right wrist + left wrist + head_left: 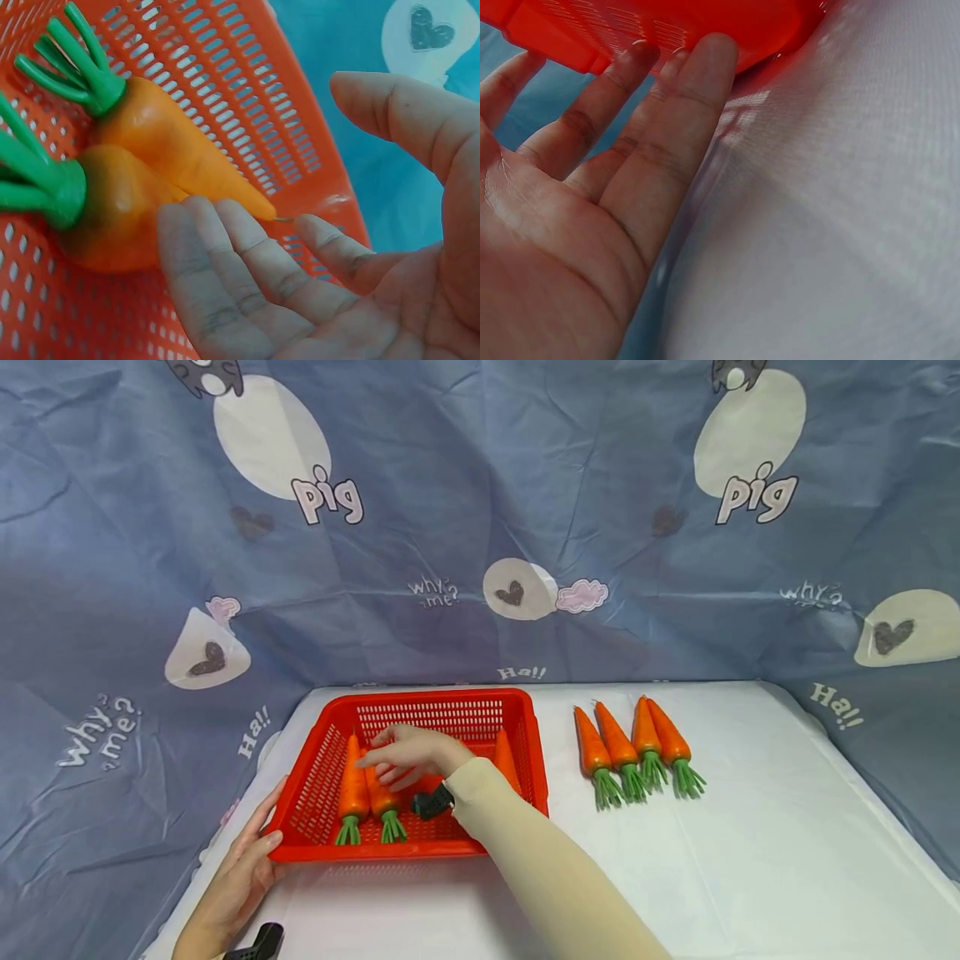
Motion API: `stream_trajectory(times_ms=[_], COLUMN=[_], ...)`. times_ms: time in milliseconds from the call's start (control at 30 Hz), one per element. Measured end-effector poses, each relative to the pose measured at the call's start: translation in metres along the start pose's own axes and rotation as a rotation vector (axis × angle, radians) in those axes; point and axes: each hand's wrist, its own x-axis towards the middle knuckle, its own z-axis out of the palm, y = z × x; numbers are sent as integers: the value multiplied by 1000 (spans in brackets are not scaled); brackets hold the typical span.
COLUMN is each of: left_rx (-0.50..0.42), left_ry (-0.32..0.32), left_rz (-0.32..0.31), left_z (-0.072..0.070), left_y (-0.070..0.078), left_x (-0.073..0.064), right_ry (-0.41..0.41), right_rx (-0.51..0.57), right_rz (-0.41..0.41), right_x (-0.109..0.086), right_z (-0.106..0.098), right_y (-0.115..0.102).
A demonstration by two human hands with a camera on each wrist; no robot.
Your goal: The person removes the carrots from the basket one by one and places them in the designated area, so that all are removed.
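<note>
A red plastic basket (442,850) with slotted walls stands on the white table. My left hand (247,868) is at its front left corner; the fingers, fairly straight in the left wrist view, touch the outer wall (630,26). Inside, at the left, lie two orange carrots with green stalks: an outer carrot (352,789) and an inner carrot (386,802). Over the inner one is my right hand (416,752), its fingers spread and loosely bent, gripping nothing. Whether its fingertips touch that carrot I cannot tell. Another carrot (506,760) lies along the basket's right side, partly behind my sleeve.
Several carrots (617,739) lie in a row on the table right of the basket, stalks toward me. A blue printed cloth (465,527) hangs behind and at the sides of the table (787,827). My right forearm (555,868) crosses over the basket's front right edge.
</note>
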Motion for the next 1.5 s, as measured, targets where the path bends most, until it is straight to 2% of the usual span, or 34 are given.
stream_trajectory(times_ms=[200, 467, 733, 1233, 1367, 1500], left_rx=[27, -2, -13, -17, 2, 23], left_ry=[41, 8, -26, -11, 8, 21], left_rz=[-30, -2, 46, 34, 11, -7], left_z=[2, 0, 0, 3, 3, 2], left_y=[3, 2, 1, 2, 2, 3], left_x=[1, 1, 2, 0, 0, -1], right_ry=[-7, -36, -71, -83, -67, -7], right_rx=[28, 75, 66, 114, 73, -102], right_rz=[0, 11, 27, 44, 39, 38], right_x=[4, 4, 3, 4, 2, -1], right_z=[9, 13, 18, 21, 23, 26], right_y=[0, -2, -5, -1, -3, -11])
